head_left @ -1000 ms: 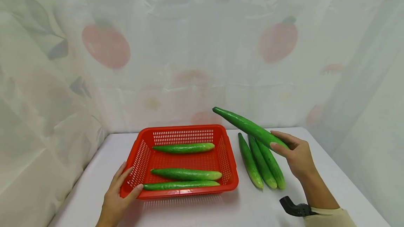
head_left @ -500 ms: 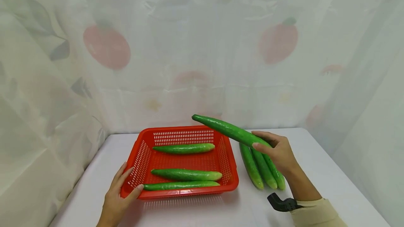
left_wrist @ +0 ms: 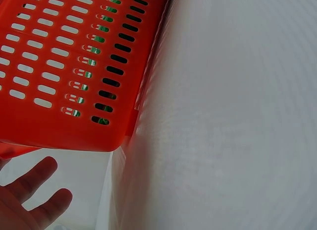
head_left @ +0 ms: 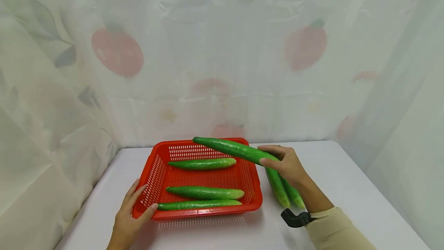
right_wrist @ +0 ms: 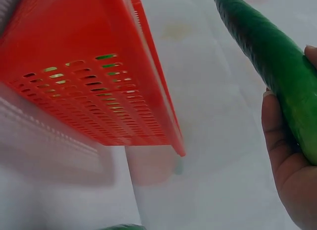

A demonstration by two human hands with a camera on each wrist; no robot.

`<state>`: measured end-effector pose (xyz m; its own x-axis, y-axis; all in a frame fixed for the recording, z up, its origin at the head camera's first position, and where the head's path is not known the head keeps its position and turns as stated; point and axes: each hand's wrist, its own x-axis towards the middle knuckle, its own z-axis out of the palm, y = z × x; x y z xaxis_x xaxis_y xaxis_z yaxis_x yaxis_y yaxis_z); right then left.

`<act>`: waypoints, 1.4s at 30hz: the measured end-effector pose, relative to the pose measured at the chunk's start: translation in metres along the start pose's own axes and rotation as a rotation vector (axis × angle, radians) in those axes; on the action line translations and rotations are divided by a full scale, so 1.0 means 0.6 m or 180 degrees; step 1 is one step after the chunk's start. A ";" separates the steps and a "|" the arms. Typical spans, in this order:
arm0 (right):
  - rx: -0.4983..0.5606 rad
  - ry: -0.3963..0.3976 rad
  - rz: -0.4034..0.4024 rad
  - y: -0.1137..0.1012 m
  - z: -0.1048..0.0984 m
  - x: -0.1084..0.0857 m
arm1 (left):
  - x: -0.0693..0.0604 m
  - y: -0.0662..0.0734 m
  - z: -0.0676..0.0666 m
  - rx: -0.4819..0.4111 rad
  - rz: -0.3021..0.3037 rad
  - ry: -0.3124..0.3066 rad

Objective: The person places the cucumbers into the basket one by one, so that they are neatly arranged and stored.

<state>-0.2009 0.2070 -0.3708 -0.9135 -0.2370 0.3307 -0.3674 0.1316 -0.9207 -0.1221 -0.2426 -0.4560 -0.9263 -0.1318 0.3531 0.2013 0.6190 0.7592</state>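
A red slotted basket (head_left: 208,213) stands on the table with three cucumbers in it: one near the back (head_left: 204,163), two near the front wall. My left hand (head_left: 126,219) rests on its front left corner, fingers spread along the rim. In the left wrist view, fingers (left_wrist: 37,180) show beside the basket wall (left_wrist: 54,121). My right hand (head_left: 288,165) grips a cucumber (head_left: 232,148) by its right end, its tip above the basket's back rim. The right wrist view shows that cucumber (right_wrist: 277,56) between thumb and fingers, beside the basket (right_wrist: 89,41).
More cucumbers (head_left: 277,190) lie on the white table (head_left: 347,188) to the right of the basket, partly hidden by my right hand and the raised cucumber. A pale curtain (head_left: 222,49) with fruit prints hangs behind, and sheets rise at both sides.
My right hand has moved left with its cucumber, whose tip has come from right of the basket to over it, lower and more level. The left hand and basket have stayed put.
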 end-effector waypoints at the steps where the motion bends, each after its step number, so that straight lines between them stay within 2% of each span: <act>1: -0.0023 -0.0034 0.0019 0.002 0.003 0.002 | 0.000 0.001 0.000 -0.0007 -0.0001 -0.0003; 7: -0.0112 -0.0246 0.0089 0.011 0.018 0.009 | -0.003 0.004 -0.001 -0.0003 -0.0086 -0.0059; 17: -0.0244 -0.0519 0.0170 0.022 0.045 0.026 | -0.003 0.005 -0.005 -0.0011 -0.0110 -0.0058; 29: -0.0132 -0.0867 0.0370 0.041 0.076 0.048 | -0.006 0.007 -0.005 0.0005 -0.0101 -0.0028; 35: -0.0199 -0.0949 0.0460 0.040 0.090 0.049 | -0.007 0.010 -0.007 -0.0019 0.0000 -0.0014; 42: -0.0337 -0.0992 0.0426 0.040 0.104 0.056 | -0.006 0.005 -0.008 0.0048 -0.0090 -0.0019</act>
<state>-0.2298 0.1422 -0.3946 -0.8635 -0.4912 0.1144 -0.2791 0.2765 -0.9196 -0.1165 -0.2438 -0.4523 -0.9334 -0.1448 0.3283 0.1703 0.6267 0.7604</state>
